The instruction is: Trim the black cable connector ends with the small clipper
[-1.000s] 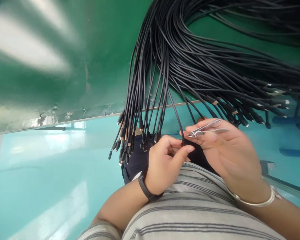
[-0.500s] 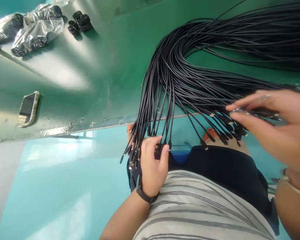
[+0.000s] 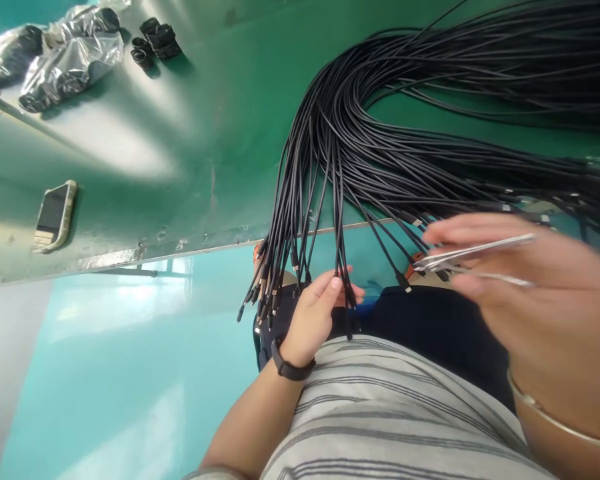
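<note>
1. Black cables [image 3: 317, 133] lie in a thick bundle on the right side of the green bench [image 3: 240, 120]; they curve round in a bend, and many of their connector ends hang over the near edge.
2. The left hand [image 3: 310, 317] is closed lightly, thumb against fingers, on a few cables near their ends; the tips dangle below the grip, in front of the striped shirt [image 3: 380, 407]; a dark wristband [image 3: 293, 369] circles the wrist.
3. The right hand [image 3: 540, 313], slightly blurred, is partly curled and pinches a silver nail clipper [image 3: 480, 250] between thumb and fingers; its two arms spread apart at the rear; the clipper is apart from the cables in the left hand; a thin bangle [image 3: 529, 401] rings this wrist.
4. Farther left on the bench lies a phone [image 3: 54, 213]; beyond it are plastic bags [image 3: 75, 63] with dark contents, and small black rolls [image 3: 163, 43] just beside them.
</note>
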{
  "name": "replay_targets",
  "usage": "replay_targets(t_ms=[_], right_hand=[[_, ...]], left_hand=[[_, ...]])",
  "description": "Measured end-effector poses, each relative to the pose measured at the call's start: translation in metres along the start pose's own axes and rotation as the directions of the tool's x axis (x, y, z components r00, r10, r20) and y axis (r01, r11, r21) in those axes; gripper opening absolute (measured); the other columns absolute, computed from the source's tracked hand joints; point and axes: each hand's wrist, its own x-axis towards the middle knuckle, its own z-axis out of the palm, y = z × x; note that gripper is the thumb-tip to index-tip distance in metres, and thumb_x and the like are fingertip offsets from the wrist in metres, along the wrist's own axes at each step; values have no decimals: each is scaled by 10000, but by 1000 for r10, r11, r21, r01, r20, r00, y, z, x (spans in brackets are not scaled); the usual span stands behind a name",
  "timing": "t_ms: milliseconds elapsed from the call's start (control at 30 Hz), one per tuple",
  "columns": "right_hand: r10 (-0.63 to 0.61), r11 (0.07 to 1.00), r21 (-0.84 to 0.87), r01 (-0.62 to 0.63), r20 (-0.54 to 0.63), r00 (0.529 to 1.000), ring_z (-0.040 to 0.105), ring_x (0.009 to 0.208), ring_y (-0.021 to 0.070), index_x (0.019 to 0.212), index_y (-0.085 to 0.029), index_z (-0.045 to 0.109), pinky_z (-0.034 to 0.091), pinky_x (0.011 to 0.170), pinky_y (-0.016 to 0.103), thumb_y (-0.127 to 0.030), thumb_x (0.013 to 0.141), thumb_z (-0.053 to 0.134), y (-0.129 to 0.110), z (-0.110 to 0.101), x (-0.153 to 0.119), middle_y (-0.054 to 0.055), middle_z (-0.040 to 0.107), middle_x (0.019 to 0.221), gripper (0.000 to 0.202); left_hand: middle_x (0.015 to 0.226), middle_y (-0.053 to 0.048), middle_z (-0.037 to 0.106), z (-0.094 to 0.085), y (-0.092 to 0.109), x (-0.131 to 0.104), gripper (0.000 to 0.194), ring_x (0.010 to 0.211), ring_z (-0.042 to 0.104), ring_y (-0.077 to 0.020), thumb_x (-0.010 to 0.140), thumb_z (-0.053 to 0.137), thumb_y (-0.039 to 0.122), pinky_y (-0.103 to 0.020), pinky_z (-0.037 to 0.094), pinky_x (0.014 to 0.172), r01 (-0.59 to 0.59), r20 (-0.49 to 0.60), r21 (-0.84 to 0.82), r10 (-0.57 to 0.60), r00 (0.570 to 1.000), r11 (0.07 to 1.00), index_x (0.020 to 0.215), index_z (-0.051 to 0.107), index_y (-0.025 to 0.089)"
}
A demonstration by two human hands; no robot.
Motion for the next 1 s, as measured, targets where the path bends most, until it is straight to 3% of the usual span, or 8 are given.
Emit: replay_targets(t_ms=[67, 133, 233, 300, 533, 767, 900, 1000], right_hand=[[67, 997, -31, -65, 65, 996, 645, 956, 197, 960, -325, 777, 563, 873, 313, -321, 792, 816, 4, 10, -5, 17, 697, 1032, 172], [198, 975, 76, -208, 125, 972, 653, 782, 156, 962, -315, 774, 581, 728, 279, -326, 799, 807, 13, 18, -5, 12, 708, 928, 167], [313, 880, 293, -374, 233, 921, 643, 740, 112, 952, -285, 766, 570, 687, 212, -288, 817, 796, 26, 24, -2, 3, 696, 890, 138], [332, 835, 360, -416, 274, 903, 653, 796, 106, 936, -282, 762, 565, 721, 184, -266, 819, 795, 32, 27, 1, -3, 691, 891, 123], [333, 833, 369, -413, 262, 906, 657, 831, 130, 935, -271, 771, 578, 757, 221, -278, 803, 805, 33, 33, 2, 15, 689, 929, 136], [338, 858, 341, -384, 190, 922, 668, 823, 128, 919, -249, 776, 556, 745, 223, -282, 817, 793, 33, 33, -1, 16, 713, 924, 108], [334, 850, 383, -362, 140, 932, 694, 991, 212, 914, -246, 754, 549, 924, 359, -293, 828, 782, 30, 34, -2, 37, 735, 994, 101], [331, 828, 414, -378, 184, 925, 694, 984, 233, 922, -241, 745, 551, 928, 412, -286, 834, 771, 26, 34, -3, 46, 732, 973, 103]], left_hand=[[796, -44, 708, 0, 1, 3, 325, 710, 656, -136, 935, 652, 431, -240, 517, 732, 48, 82, -111, -39, 996, 993, 1046, 713, 132], [750, -52, 703, 1, 2, 5, 397, 642, 649, -137, 901, 663, 514, -240, 522, 666, 82, 122, -171, -62, 991, 982, 952, 717, 124], [838, -100, 748, 2, 2, 6, 507, 653, 697, -182, 863, 653, 603, -264, 548, 600, 171, 206, -290, -113, 972, 942, 1026, 717, 127], [919, -114, 763, 1, 1, 6, 476, 672, 716, -188, 859, 683, 553, -253, 553, 573, 217, 269, -350, -124, 955, 911, 1084, 708, 134], [815, -93, 766, 0, 2, 7, 446, 562, 697, -161, 736, 835, 497, -214, 544, 501, 241, 232, -324, -170, 958, 915, 915, 668, 124], [693, -43, 727, 10, 10, 2, 350, 520, 659, -119, 770, 838, 399, -192, 517, 525, 192, 112, -204, -172, 979, 960, 850, 640, 121], [610, 17, 640, 15, 14, 0, 302, 393, 492, -34, 876, 736, 408, -137, 352, 407, 148, 154, -203, -117, 981, 968, 927, 678, 115], [591, 25, 630, 15, 17, 1, 301, 377, 479, -36, 855, 759, 402, -139, 336, 383, 142, 166, -175, -113, 980, 974, 865, 648, 122]])
